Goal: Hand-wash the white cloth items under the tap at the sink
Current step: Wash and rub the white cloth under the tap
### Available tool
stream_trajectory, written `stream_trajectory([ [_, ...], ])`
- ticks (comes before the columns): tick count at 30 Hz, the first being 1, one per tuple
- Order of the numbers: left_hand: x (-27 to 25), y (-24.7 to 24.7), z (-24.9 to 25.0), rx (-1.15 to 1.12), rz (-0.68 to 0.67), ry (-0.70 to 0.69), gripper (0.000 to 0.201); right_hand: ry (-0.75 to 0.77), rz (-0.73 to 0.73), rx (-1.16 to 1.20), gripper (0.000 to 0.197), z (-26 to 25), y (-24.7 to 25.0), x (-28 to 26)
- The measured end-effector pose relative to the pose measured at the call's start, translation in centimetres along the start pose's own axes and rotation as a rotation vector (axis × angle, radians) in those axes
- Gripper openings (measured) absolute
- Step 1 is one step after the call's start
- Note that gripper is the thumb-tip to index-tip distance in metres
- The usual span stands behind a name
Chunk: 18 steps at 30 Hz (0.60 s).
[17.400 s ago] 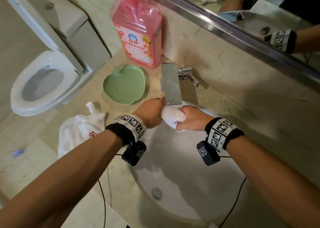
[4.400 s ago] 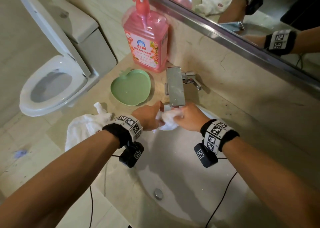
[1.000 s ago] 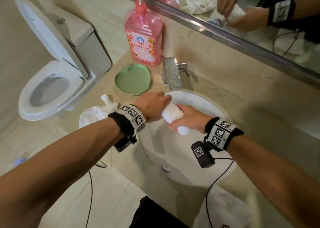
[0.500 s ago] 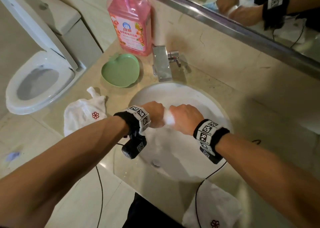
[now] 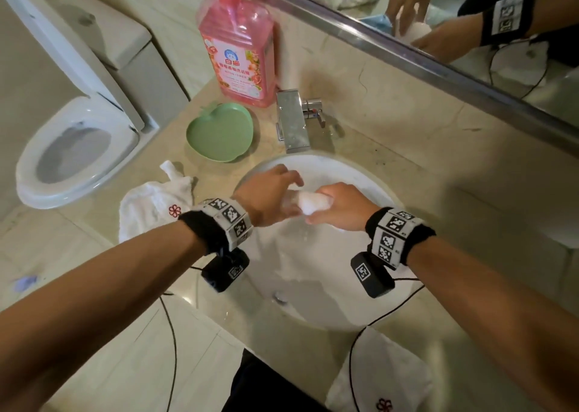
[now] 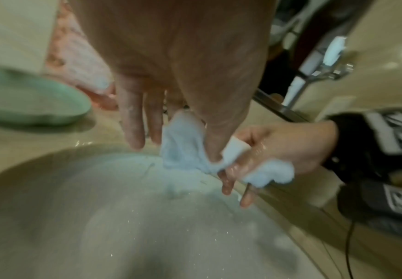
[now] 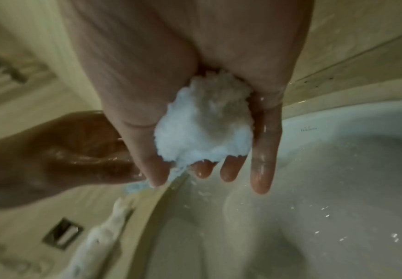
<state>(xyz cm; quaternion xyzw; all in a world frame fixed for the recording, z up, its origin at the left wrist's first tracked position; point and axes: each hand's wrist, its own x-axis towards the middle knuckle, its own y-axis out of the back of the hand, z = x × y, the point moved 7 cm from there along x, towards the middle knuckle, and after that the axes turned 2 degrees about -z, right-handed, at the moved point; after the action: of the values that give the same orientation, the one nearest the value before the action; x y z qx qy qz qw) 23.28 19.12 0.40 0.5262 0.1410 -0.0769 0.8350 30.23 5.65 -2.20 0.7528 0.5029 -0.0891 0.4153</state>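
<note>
Both hands are over the round white sink basin (image 5: 360,176), well forward of the square chrome tap (image 5: 293,120), probably so the drips land in the bowl. The right hand (image 5: 341,206) is curled round the balled-up wet white cloth (image 5: 313,203), while the left hand (image 5: 269,198) pinches its other end with the remaining fingers loose, so it looks like wringing to me. The pink pump detergent bottle (image 5: 239,42) has Chinese writing I can't read properly. Two more white cloths with a red flower mark wait on the counter (image 5: 438,167).
</note>
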Motion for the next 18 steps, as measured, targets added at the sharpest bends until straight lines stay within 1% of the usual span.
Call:
stream_trajectory([
  [1, -0.8, 0.8, 0.8, 0.044, 0.087, -0.083, 0.061, -0.033, -0.009, 0.12, 0.031, -0.2, 0.1, -0.3],
  [2, -1.5, 1.3, 1.6, 0.113, 0.139, -0.145, 0.068, -0.067, -0.027, 0.239, 0.028, -0.5, 0.1, -0.5],
  [3, -2.1, 1.4, 2.2, 0.192, 0.157, -0.174, 0.078, -0.098, -0.055, 0.351, 0.028, -0.9, 0.1, -0.9],
  [4, -2.4, 1.5, 2.6, 0.264, 0.153, -0.162, 0.089, -0.118, -0.09, 0.44, 0.029, -1.4, -0.1, -1.2],
  [5, -2.5, 1.7, 2.8, 0.323, 0.146, -0.125, 0.095, -0.123, -0.126, 0.496, 0.029, -2.0, -0.2, -1.6],
  [6, -2.4, 2.1, 2.8, 0.361, 0.145, -0.084, 0.094, -0.119, -0.163, 0.522, 0.028, -2.6, -0.3, -2.0],
  [7, -2.3, 2.7, 2.9, 0.381, 0.159, -0.059, 0.086, -0.109, -0.201, 0.528, 0.028, -3.2, -0.4, -2.4],
  [8, -2.2, 3.4, 3.2, 0.386, 0.182, -0.057, 0.072, -0.09, -0.242, 0.524, 0.027, -3.8, -0.5, -2.8],
  [10, -2.2, 4.6, 3.9, 0.4, 0.215, -0.086, 0.043, -0.047, -0.3, 0.512, 0.029, -4.8, -0.7, -3.7],
  [11, -2.2, 4.9, 4.2, 0.422, 0.208, -0.103, 0.034, -0.039, -0.299, 0.499, 0.031, -4.9, -0.6, -4.1],
  [13, -2.2, 5.2, 4.7, 0.445, 0.155, -0.142, 0.029, -0.041, -0.254, 0.456, 0.033, -4.8, -0.3, -4.8],
  [15, -2.0, 5.1, 4.9, 0.433, 0.067, -0.165, 0.03, -0.038, -0.187, 0.408, 0.032, -4.5, -0.1, -5.1],
  [16, -1.8, 5.0, 4.9, 0.418, 0.023, -0.158, 0.033, -0.034, -0.15, 0.372, 0.03, -4.4, -0.1, -5.2],
  [18, -1.5, 4.3, 4.6, 0.381, -0.06, -0.101, 0.038, -0.027, -0.074, 0.245, 0.029, -3.9, -0.1, -4.8],
])
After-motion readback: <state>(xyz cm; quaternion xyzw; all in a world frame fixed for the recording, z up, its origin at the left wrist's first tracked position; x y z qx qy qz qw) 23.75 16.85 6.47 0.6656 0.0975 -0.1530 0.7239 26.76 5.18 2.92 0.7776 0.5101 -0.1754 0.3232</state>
